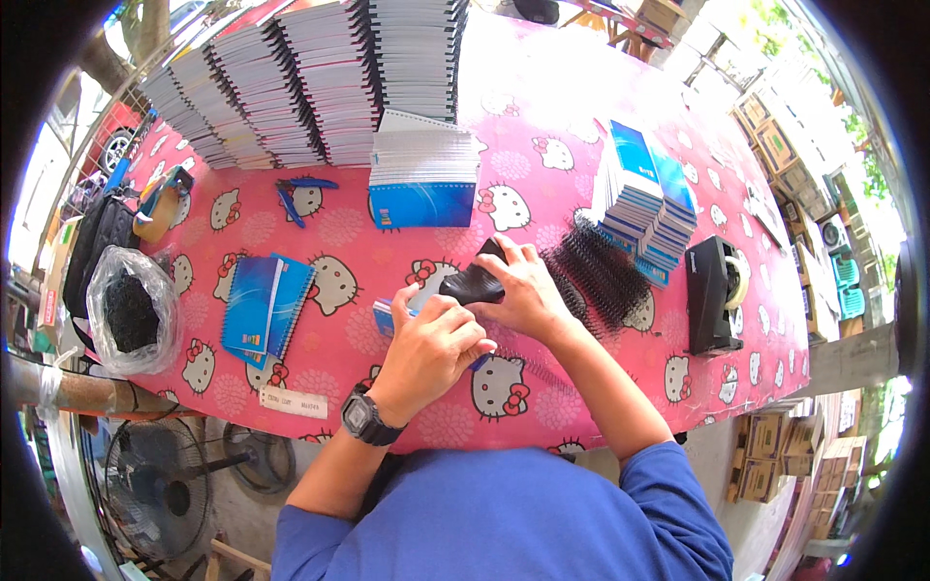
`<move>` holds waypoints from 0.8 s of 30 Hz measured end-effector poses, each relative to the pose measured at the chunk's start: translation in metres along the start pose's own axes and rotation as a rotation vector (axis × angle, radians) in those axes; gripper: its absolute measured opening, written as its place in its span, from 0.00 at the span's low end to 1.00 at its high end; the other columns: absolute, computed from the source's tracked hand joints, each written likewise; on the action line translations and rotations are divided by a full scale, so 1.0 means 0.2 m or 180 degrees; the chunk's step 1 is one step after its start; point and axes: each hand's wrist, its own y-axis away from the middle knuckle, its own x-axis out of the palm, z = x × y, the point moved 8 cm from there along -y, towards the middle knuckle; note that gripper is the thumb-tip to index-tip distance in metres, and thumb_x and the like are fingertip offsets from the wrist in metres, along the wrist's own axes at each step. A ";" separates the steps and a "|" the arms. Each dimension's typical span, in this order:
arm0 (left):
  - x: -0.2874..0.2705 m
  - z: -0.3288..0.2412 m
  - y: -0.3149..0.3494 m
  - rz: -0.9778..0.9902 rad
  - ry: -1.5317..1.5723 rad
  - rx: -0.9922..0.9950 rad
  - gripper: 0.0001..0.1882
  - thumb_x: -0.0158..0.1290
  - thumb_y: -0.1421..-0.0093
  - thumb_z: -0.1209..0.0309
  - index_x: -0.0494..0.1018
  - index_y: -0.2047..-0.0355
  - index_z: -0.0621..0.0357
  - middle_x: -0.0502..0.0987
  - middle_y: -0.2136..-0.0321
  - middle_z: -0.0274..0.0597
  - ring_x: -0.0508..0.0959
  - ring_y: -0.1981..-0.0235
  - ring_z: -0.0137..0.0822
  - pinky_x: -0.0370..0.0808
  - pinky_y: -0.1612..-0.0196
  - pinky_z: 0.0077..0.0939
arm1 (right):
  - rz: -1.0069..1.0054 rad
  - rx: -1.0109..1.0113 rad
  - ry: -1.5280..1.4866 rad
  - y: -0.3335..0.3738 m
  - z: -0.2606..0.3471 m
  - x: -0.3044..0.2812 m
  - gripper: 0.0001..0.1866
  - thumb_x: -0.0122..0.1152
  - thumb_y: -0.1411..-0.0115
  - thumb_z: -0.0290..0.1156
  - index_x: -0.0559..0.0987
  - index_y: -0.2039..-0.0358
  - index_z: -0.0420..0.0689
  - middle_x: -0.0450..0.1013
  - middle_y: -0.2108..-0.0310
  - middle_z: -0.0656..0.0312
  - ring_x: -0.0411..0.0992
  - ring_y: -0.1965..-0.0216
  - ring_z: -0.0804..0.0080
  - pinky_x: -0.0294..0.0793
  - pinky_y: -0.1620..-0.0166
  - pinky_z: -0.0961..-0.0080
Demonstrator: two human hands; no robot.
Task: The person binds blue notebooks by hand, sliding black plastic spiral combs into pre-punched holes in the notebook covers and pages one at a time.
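My right hand (523,289) is closed around a smooth, rounded black object (473,283) whose kind I cannot make out. Close beside it, my left hand (433,347) has curled fingers, and whatever is between them is hidden. A small part of a blue-covered notebook (385,318) shows beside the left fingers. Just right of my right hand lies a heap of black spiral binding coils (605,273). Left of my hands are a few blue spiral notebooks (254,305), overlapping one another.
Tall stacks of bound notebooks (329,87) stand at the far left, with a blue-fronted stack (423,203) nearer. More notebooks (644,198) lie right. Around them are a black tape dispenser (712,300), blue-handled pliers (295,197), a plastic bag (131,315) and a fan (160,489) below the table.
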 end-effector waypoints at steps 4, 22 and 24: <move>-0.16 0.04 0.02 -0.0465 0.0070 -0.0250 0.17 0.63 0.57 0.55 0.75 0.69 0.46 0.75 0.67 0.26 0.71 0.56 0.31 0.49 0.42 0.51 | 0.0080 0.0161 -0.1572 0.07 -0.07 -0.08 0.24 0.68 0.55 0.48 0.80 0.62 0.44 0.71 0.53 0.44 0.64 0.46 0.49 0.62 0.43 0.61; -0.08 0.20 0.08 -0.0239 0.0193 -0.0355 0.22 0.69 0.66 0.62 0.76 0.68 0.46 0.74 0.74 0.25 0.73 0.60 0.29 0.49 0.41 0.47 | 0.1005 -0.0724 -0.4461 0.20 0.18 -0.19 0.17 0.63 0.47 0.42 0.82 0.59 0.47 0.72 0.51 0.51 0.67 0.51 0.59 0.61 0.45 0.62; -0.14 0.21 0.07 -0.0775 0.0547 -0.0565 0.37 0.70 0.67 0.58 0.70 0.53 0.46 0.75 0.67 0.29 0.72 0.57 0.33 0.47 0.40 0.48 | 0.0506 -0.0252 -0.1746 0.14 0.08 -0.15 0.22 0.63 0.47 0.45 0.80 0.54 0.49 0.71 0.48 0.50 0.67 0.49 0.60 0.60 0.44 0.62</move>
